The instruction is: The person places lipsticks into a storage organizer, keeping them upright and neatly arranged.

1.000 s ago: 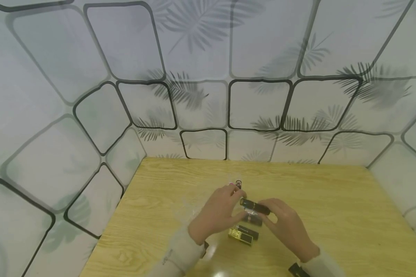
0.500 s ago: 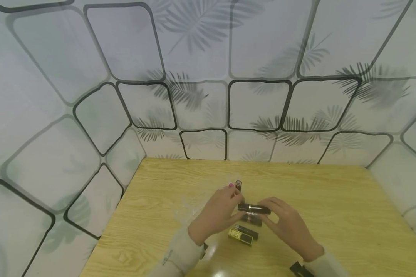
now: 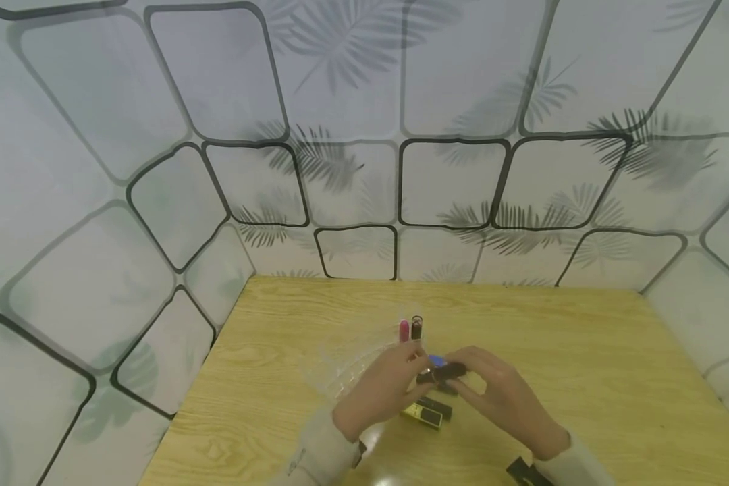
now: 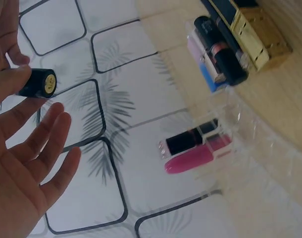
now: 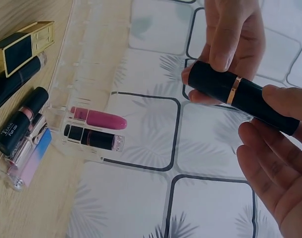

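A black lipstick tube (image 3: 452, 371) with a gold band (image 5: 233, 90) is held between both hands over the table. My left hand (image 3: 383, 381) pinches its left end between thumb and fingers; in the left wrist view the tube's round gold-labelled end (image 4: 50, 83) faces out. On the other end, my right hand (image 3: 498, 388) grips with thumb and fingers. Beyond the left hand, a pink lipstick (image 5: 106, 120) and a black lipstick (image 5: 99, 138) stand in a clear plastic organizer (image 3: 346, 364).
On the wooden table (image 3: 583, 351), near the organizer, lie a gold-and-black lipstick case (image 3: 425, 415), a slim black tube (image 3: 439, 406) beside it, another black lipstick (image 5: 22, 121) and a blue-and-pink clear item (image 5: 34, 156). Patterned wall covering (image 3: 352, 182) rises behind the table.
The lipstick tube has turned and come slightly lower, its left end now the lower one. The left hand has shifted down a little, uncovering more of the pink lipstick and a blue item behind.
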`<state>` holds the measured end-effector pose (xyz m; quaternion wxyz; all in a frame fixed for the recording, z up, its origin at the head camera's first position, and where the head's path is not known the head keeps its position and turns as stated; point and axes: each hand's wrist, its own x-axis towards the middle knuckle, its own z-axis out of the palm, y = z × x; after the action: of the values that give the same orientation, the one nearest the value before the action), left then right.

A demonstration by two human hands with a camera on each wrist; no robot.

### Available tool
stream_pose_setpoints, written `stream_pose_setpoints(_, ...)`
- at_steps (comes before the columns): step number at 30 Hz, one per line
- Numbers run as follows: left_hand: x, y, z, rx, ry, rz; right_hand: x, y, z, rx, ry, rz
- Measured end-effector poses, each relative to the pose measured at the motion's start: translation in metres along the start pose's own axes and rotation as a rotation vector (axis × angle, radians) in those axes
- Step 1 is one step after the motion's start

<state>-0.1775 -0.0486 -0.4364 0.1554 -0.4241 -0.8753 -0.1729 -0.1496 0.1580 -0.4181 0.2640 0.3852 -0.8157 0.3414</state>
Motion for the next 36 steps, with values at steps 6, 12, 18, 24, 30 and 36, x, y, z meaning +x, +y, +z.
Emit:
stream_pose_setpoints(6, -0.002, 0.007, 0.009, -0.171, 0.099, -0.043, 0.004, -0.003, -0.002, 0.003, 0.027, 0.023)
stream_pose_setpoints(12, 0.000, 0.015, 0.012, -0.315, 0.228, -0.073, 0.005, -0.004, -0.003, 0.048, 0.017, 0.077)
stream_pose_setpoints(18, 0.003, 0.022, 0.015, -0.265, 0.311, -0.103, 0.003, -0.003, -0.001, 0.067, 0.032, 0.091)
stream_pose_setpoints(24, 0.004, 0.028, 0.019, -0.161, 0.354, -0.119, 0.002, -0.005, 0.000, 0.056, 0.043, 0.130)
stream_pose_setpoints(30, 0.005, 0.032, 0.016, -0.121, 0.362, -0.133, 0.002, -0.004, 0.004, 0.016, 0.130, 0.054)
stream_pose_setpoints(36, 0.003, 0.027, 0.012, -0.031, 0.303, -0.112, 0.001, -0.004, 0.003, 0.005, 0.129, 0.063)
